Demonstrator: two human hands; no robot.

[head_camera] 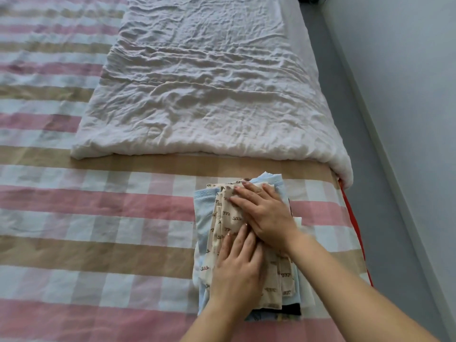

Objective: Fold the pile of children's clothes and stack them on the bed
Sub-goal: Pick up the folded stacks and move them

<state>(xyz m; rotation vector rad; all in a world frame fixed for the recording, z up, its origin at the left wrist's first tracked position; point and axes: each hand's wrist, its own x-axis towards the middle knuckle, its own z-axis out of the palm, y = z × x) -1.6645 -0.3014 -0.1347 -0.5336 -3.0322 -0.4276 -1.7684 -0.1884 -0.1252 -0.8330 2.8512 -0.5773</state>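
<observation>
Well, prob. nearly done: left hand [237,270] & right hand [265,213], both flat w/ straight fingers, press the folded stack [204,218] on the bed [98,218]; nothing loose in view.

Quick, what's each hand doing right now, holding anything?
Left hand: open, fingers flat on the cream patterned garment.
Right hand: open, pressing flat on the same garment.
</observation>
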